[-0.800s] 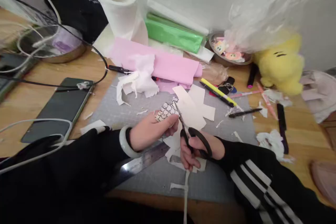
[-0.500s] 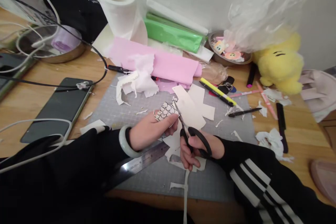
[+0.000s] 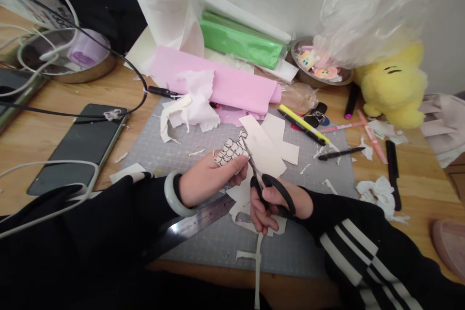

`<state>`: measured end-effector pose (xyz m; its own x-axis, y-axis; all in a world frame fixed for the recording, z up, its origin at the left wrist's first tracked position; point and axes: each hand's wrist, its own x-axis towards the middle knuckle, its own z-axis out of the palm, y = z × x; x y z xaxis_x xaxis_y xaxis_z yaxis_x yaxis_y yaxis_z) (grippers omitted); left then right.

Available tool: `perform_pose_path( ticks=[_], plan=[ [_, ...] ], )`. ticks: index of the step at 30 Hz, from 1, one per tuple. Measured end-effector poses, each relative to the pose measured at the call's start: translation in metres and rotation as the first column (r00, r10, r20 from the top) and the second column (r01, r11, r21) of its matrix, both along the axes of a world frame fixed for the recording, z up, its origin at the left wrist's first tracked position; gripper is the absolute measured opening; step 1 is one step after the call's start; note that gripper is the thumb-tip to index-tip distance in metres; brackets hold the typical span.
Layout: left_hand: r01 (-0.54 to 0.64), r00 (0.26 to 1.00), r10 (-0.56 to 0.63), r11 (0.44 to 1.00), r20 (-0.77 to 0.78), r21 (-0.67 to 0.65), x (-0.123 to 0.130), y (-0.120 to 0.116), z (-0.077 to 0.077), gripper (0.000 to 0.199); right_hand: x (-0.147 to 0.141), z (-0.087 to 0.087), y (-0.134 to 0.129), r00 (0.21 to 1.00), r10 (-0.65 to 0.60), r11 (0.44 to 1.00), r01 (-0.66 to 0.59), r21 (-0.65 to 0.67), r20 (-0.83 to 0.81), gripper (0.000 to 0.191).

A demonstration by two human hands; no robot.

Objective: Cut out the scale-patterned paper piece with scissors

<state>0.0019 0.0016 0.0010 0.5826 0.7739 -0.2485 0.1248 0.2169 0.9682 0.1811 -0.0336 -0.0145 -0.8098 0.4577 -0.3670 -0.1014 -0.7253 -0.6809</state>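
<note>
Paper (image 3: pixel 228 152), scale-patterned, between thumb (image 3: pixel 233 166) and fingers (image 3: pixel 240 177) of the left hand (image 3: pixel 205 179).

The small white paper piece (image 3: pixel 229 151), drawn over with black scale-like curves, sticks out past the left hand's (image 3: pixel 214 177) thumb, tilted. Those black-handled scissors (image 3: pixel 258 174) sit in the right hand (image 3: pixel 267 206), blades angled up toward the left hand, tips at the paper's edge.

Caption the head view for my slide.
Left hand holds patterned paper while the right works scissors above a grey mat.
</note>
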Motion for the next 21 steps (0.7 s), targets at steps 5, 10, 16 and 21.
perform_pose_path(
  ticks=[5, 10, 16, 21],
  plan=[
    [0.007, 1.0, -0.007, 1.0, 0.006, 0.012, 0.0002, 0.0001, 0.0002, 0.036, -0.0003, 0.0019, 0.0, 1.0, -0.001, 1.0, 0.001, 0.0, 0.019, 0.051],
    [-0.002, 1.0, 0.001, 1.0, 0.028, 0.012, -0.0003, -0.001, -0.0018, 0.036, -0.0004, 0.0029, 0.0, 1.0, 0.002, 1.0, -0.002, -0.001, 0.026, 0.052],
    [0.01, 1.0, -0.011, 1.0, 0.013, 0.027, -0.001, -0.0004, -0.0021, 0.037, 0.0003, 0.0025, 0.0005, 1.0, 0.01, 1.0, -0.01, 0.007, 0.017, 0.05],
    [0.013, 1.0, -0.013, 0.999, 0.001, 0.05, -0.0012, 0.0001, -0.0029, 0.036, 0.0007, -0.0002, 0.0004, 1.0, 0.013, 1.0, -0.013, 0.021, 0.011, 0.05]
  ],
)
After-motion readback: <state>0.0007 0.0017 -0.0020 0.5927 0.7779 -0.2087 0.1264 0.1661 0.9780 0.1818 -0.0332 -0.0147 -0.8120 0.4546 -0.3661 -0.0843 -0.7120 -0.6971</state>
